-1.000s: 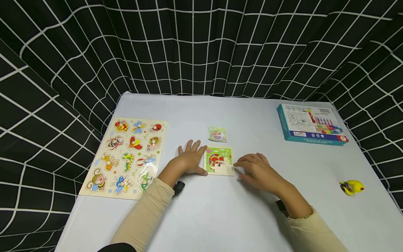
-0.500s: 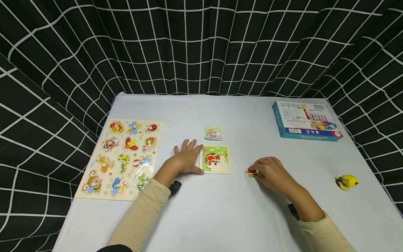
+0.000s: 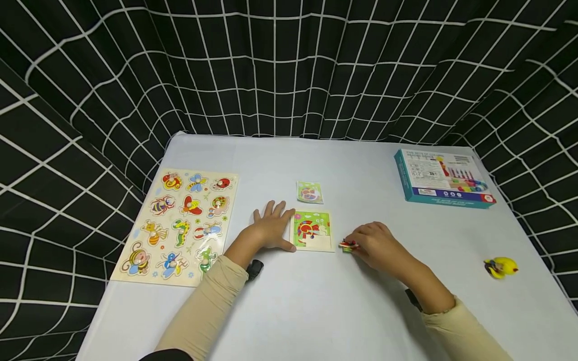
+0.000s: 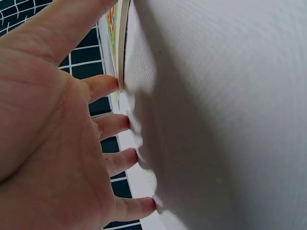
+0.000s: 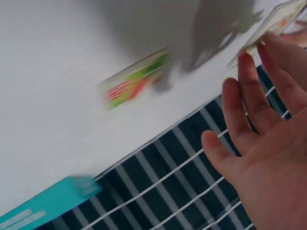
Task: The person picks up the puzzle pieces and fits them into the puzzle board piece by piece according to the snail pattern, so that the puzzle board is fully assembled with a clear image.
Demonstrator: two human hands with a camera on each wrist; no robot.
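A small square wooden puzzle board (image 3: 319,244) lies at mid-table, showing a red and green picture with a bare strip along its lower right. My left hand (image 3: 271,230) is spread flat at the board's left side, thumb at the lower corner and index finger at the upper one; the left wrist view shows fingertips (image 4: 109,86) against its wooden edge. Just right of the board, my right hand (image 3: 375,246) pinches a red and green puzzle piece (image 3: 347,247) between thumb and fingers. In the right wrist view, the right hand's (image 5: 268,115) fingertips overlap the board.
Behind the puzzle board lies a small green picture card (image 3: 309,192). A large insect peg board (image 3: 153,275) covers the left side. A teal box (image 3: 444,178) sits at the back right, with a yellow toy duck (image 3: 502,267) nearer on the right. Black gridded curtain (image 3: 298,70) surrounds the table.
My right hand has gone from the board's right edge out to the right, taken hold of the puzzle piece, and come back left with it. The left hand stays by the board.
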